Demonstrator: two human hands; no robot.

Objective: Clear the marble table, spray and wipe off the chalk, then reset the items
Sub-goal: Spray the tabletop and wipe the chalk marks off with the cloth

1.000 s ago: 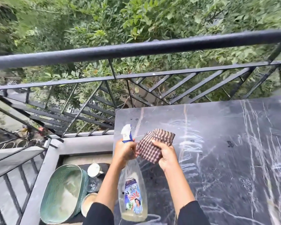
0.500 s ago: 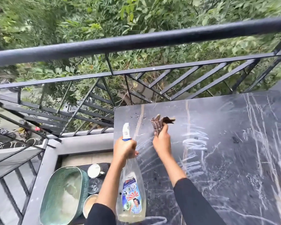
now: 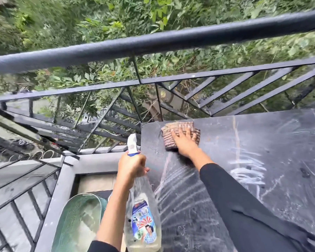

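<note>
The dark marble table fills the right half of the view, streaked with white chalk marks. My right hand lies flat with spread fingers on a brown checked cloth, pressing it onto the table's far left corner. My left hand grips the neck of a clear spray bottle with a white nozzle and a colourful label, held upright just off the table's left edge.
A black metal railing runs along the far side, with green foliage beyond. Down on the left, below the table, lies a green woven tray on the balcony floor beside a grey ledge.
My right hand moved the cloth from mid-air to the far left corner and flattened it on the marble. The bottle stayed upright in my left hand.
</note>
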